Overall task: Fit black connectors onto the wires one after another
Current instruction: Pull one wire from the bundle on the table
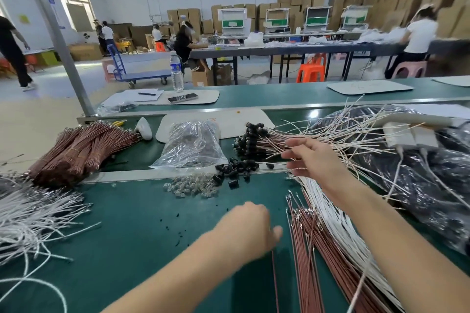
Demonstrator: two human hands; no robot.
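Left hand [250, 227] beside brown wires [318, 249], fingers curled.

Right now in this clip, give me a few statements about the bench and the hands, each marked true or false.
1. The right hand reaches toward the heap of wires already fitted with black connectors. True.
2. The loose black connectors are sealed inside the clear plastic bag. False: they lie bare on the green bench, just right of the bag.
3. The left hand rests beside the brown wires fanned out on the bench. True.
4. The water bottle lies on its side. False: it stands upright.
5. The banded bundles of brown wire sit at the far right. False: they sit at the left.
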